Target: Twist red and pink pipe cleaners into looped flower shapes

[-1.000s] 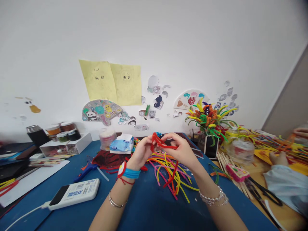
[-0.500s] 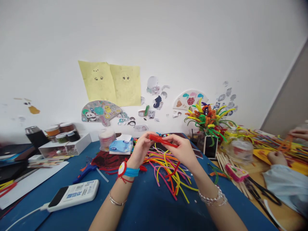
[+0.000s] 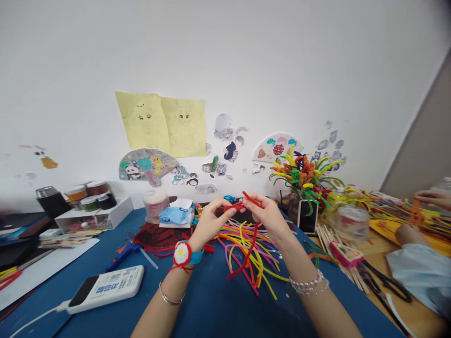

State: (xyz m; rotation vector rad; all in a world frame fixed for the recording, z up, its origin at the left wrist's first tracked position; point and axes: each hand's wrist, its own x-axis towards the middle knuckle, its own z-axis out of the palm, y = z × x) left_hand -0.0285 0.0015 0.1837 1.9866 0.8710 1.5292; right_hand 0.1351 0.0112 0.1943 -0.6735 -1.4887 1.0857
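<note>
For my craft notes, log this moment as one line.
left hand, right hand: pinching red pipe cleaner | below: loose multicolored pipe cleaners

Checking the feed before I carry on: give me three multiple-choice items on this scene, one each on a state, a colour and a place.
1. How do the left hand and right hand stand to the pipe cleaner between them?
A) Only the right hand touches it
B) Both pinch it
C) Both lie flat, away from it

2. What colour is that pipe cleaner?
A) Green
B) White
C) Red

3. Where is the tissue box?
A) Left of the hands, on the blue work surface
B) Right of the hands, beside the scissors
C) Pinned to the wall

Answers:
1: B, fingertips of both hands grip it.
2: C, it shows red between the fingers.
3: A, it stands left of both hands.
</note>
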